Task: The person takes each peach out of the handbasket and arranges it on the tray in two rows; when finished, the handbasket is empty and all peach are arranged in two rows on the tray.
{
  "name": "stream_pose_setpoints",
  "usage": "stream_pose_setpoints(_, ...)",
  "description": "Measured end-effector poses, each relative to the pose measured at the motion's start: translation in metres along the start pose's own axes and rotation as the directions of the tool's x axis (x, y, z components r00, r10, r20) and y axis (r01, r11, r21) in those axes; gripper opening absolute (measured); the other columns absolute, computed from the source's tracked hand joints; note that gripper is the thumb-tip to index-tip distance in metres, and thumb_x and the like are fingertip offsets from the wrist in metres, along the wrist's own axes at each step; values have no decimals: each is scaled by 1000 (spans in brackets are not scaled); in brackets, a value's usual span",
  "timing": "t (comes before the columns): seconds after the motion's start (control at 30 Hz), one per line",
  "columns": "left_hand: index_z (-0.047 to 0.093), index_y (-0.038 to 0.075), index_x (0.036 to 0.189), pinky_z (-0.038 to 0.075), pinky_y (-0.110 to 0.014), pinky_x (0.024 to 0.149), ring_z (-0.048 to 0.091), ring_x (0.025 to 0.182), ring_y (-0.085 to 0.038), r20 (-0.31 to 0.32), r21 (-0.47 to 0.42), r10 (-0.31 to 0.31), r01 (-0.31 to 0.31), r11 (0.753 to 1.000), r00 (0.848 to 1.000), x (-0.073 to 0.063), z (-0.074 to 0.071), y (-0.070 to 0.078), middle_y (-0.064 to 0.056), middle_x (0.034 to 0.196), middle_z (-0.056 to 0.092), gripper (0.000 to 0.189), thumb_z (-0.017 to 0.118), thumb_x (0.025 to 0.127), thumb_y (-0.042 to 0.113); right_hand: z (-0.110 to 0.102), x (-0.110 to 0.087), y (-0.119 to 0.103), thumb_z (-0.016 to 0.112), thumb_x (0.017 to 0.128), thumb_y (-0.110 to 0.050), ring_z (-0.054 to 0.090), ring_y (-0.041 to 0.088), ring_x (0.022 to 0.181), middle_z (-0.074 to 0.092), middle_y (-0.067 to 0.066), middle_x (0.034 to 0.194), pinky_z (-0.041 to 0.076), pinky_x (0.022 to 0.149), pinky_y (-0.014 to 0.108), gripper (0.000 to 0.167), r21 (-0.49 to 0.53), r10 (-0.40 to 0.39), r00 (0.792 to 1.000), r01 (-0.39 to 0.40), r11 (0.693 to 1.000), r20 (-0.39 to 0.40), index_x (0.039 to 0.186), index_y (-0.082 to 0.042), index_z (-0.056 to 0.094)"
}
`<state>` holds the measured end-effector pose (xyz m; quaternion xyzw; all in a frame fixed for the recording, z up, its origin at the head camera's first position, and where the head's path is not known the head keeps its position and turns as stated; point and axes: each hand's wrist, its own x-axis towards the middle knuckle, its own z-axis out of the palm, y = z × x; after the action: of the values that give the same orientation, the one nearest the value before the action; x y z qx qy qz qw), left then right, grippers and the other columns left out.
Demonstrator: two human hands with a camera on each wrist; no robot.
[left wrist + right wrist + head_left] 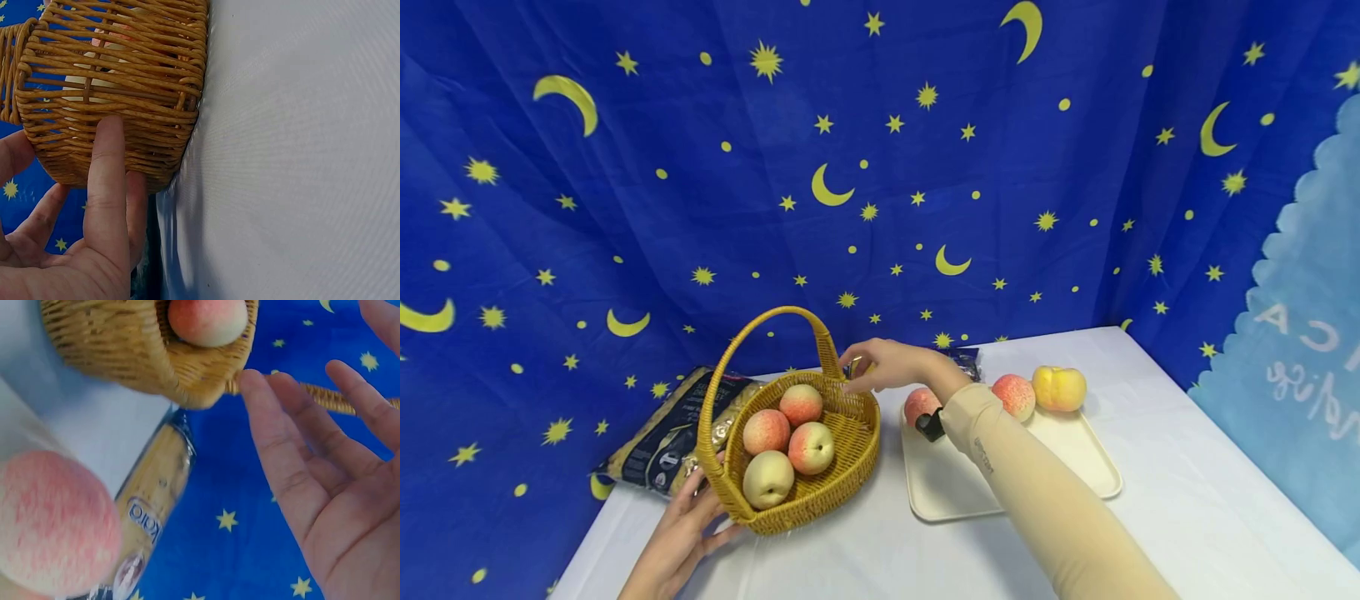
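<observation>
A wicker basket (853,450) with a tall arched handle (775,312) stands on the table, several peaches (766,432) inside it. At its left side is my left hand (681,533); in the left wrist view the straightened fingers (107,181) touch the woven wall. My right hand (883,364) is at the basket's back right, by the foot of the handle. Seen from the right wrist, that hand's fingers (281,450) are extended and spread, with nothing between them. Right of the basket, a cream tray (951,492) bears pinkish peaches (1013,397) and a yellow one (1060,389).
A dark printed food bag (658,437) lies behind and left of the basket. Another packet (153,481) lies at the back, partly hidden by the right arm in the head view. A blue star-patterned curtain (895,225) hangs behind the white table (1180,467).
</observation>
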<state>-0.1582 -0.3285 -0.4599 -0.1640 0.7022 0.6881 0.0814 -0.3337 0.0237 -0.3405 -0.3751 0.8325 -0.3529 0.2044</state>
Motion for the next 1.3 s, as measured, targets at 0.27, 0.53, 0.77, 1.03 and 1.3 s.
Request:
stream_pose_setpoints(0.27, 15, 32, 174, 61, -57, 106, 67, 119, -12, 1, 2, 3, -3, 1000, 1000, -1, 2, 2, -12, 171, 40, 76, 59, 113, 30, 11, 22, -11, 75, 102, -37, 69, 27, 93, 72, 15, 114, 63, 87, 40, 56, -4, 68, 993, -68, 998, 97, 150, -13, 59)
stream_pose_setpoints(0.53, 16, 32, 174, 62, -55, 105, 67, 116, -11, -7, 5, 17, -17, 1000, 1000, 0, 3, 1, -11, 169, 43, 75, 59, 113, 29, 29, 39, -26, 73, 104, -36, 63, 17, 92, 59, 16, 141, 63, 98, 47, 64, 41, 159, 975, -167, 985, 152, 158, -11, 52)
stream_pose_setpoints(0.77, 17, 32, 174, 63, -54, 103, 67, 117, -12, -22, 15, 17, -16, 1000, 1000, -1, 4, 2, -14, 172, 38, 76, 61, 112, 32, 42, 49, -35, 71, 105, -37, 60, 50, 137, 35, 21, 170, 59, 109, 57, 70, 201, 200, 949, -251, 947, 243, 164, -12, 42)
stream_pose_setpoints(1.03, 16, 33, 174, 62, -54, 104, 67, 115, -11, -13, 9, 18, -18, 1000, 1000, -2, 2, 3, -11, 170, 41, 76, 61, 112, 30, 53, 60, -35, 68, 106, -41, 54, 57, 140, 33, 19, 172, 59, 109, 58, 69, 284, 313, 900, -399, 872, 305, 165, -19, 39)
stream_pose_setpoints(1.3, 12, 32, 174, 62, -54, 104, 68, 114, -9, -14, 4, 9, -9, 1000, 1000, -2, 0, 0, -6, 159, 55, 79, 60, 112, 28, 69, 67, -33, 69, 106, -35, 40, 64, 148, 26, 21, 175, 49, 116, 69, 71, 422, 371, 860, -499, 757, 352, 167, -17, 36)
